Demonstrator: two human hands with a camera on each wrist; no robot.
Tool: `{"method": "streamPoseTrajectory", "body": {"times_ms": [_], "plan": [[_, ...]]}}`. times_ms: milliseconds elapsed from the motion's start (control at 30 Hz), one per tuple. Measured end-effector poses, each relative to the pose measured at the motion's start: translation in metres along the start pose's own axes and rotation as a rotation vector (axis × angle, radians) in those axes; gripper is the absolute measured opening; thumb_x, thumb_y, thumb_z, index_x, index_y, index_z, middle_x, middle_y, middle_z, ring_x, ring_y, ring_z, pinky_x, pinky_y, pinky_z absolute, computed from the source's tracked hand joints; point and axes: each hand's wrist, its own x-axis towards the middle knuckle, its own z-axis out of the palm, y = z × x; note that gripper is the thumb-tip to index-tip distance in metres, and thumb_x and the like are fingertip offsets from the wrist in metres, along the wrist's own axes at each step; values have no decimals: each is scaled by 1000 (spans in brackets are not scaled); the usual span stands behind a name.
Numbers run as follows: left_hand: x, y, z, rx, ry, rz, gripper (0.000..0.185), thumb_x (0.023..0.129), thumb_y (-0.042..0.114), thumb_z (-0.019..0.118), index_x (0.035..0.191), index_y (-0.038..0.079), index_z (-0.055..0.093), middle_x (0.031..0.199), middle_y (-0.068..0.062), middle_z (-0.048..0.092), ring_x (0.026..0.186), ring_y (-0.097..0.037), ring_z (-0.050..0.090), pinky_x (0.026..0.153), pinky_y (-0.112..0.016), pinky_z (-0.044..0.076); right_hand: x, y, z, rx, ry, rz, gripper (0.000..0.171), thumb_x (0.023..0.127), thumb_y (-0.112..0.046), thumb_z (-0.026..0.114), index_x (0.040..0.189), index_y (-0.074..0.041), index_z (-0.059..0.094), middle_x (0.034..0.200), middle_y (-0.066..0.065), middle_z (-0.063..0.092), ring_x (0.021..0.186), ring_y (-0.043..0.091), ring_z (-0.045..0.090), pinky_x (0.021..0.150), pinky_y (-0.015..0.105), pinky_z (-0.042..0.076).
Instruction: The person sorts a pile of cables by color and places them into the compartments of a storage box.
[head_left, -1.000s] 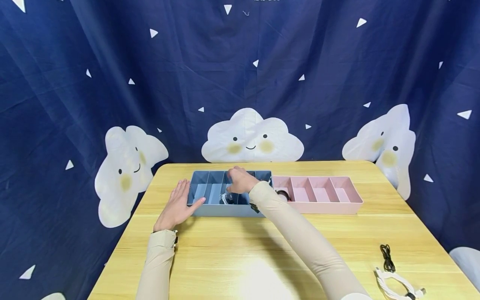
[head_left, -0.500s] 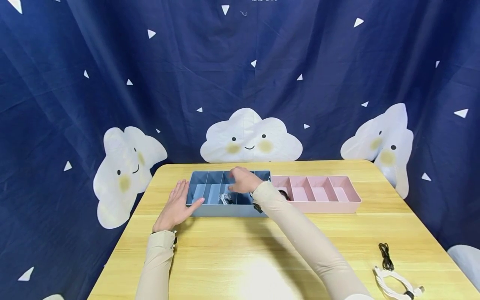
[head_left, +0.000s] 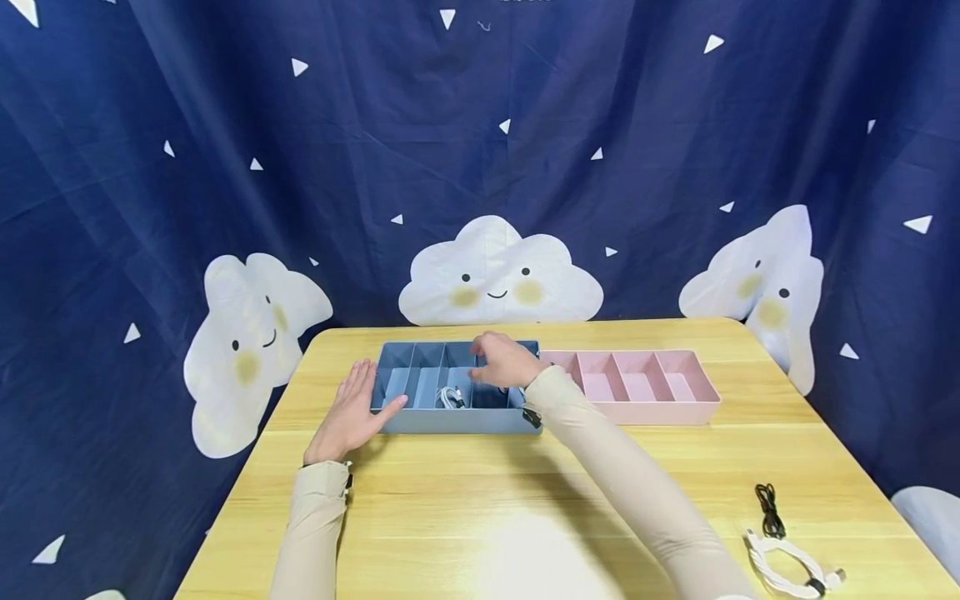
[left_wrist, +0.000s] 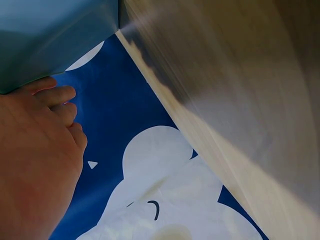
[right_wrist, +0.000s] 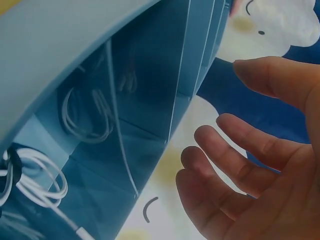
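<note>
A blue divided tray (head_left: 450, 422) stands at the back middle of the wooden table (head_left: 480, 500). One of its middle compartments holds a coiled white cable (head_left: 450, 397), which the right wrist view shows as well (right_wrist: 30, 185). My left hand (head_left: 351, 412) lies flat on the table, fingers straight, its fingertips against the tray's left end (left_wrist: 50, 35). My right hand (head_left: 506, 360) hovers over the tray's right half with loosely spread fingers (right_wrist: 235, 150) and holds nothing.
A pink divided tray (head_left: 652, 411) stands against the blue tray's right end. At the table's front right lie a small black cable (head_left: 768, 510) and a bundled white cable (head_left: 787, 565). A dark blue curtain with clouds hangs behind.
My right hand has moved to the right over the blue tray, away from the compartment with the white cable. The left hand has stayed where it was.
</note>
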Motion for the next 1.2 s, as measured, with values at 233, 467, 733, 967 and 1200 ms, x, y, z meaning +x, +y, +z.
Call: {"method": "streamPoseTrajectory", "body": {"times_ms": [233, 467, 733, 967, 1200], "plan": [[0, 0, 0, 5, -6, 3, 110, 96, 76, 46, 164, -4, 12, 174, -21, 6, 164, -38, 0, 131, -62, 7, -13, 7, -8, 24, 26, -12, 46, 96, -21, 72, 132, 7, 63, 130, 22, 66, 122, 35, 64, 108, 46, 53], [1, -1, 1, 0, -3, 6, 110, 97, 76, 46, 164, -3, 11, 174, -21, 6, 164, -38, 0, 131, -61, 7, -29, 9, -14, 14, 77, -23, 46, 96, -21, 72, 131, 7, 64, 129, 21, 68, 122, 34, 64, 108, 47, 53], [0, 2, 0, -6, 11, 9, 109, 97, 74, 48, 164, -5, 13, 174, -24, 9, 163, -39, 2, 132, -60, 6, -47, 17, -18, 9, 116, -34, 44, 95, -21, 73, 130, 4, 65, 126, 20, 69, 121, 37, 65, 106, 48, 54], [-1, 3, 0, -7, 7, 11, 110, 97, 74, 48, 163, -5, 13, 173, -24, 9, 163, -40, 2, 132, -59, 6, -66, 25, -24, 16, 177, -99, 42, 93, -17, 73, 126, 7, 66, 121, 22, 69, 115, 38, 66, 102, 50, 55], [0, 3, -1, -1, 1, 4, 110, 97, 75, 47, 164, -3, 10, 174, -23, 8, 163, -41, 3, 132, -60, 6, -84, 33, -30, 29, 198, -101, 41, 93, -19, 74, 125, 6, 66, 121, 20, 69, 111, 35, 66, 101, 50, 55]]}}
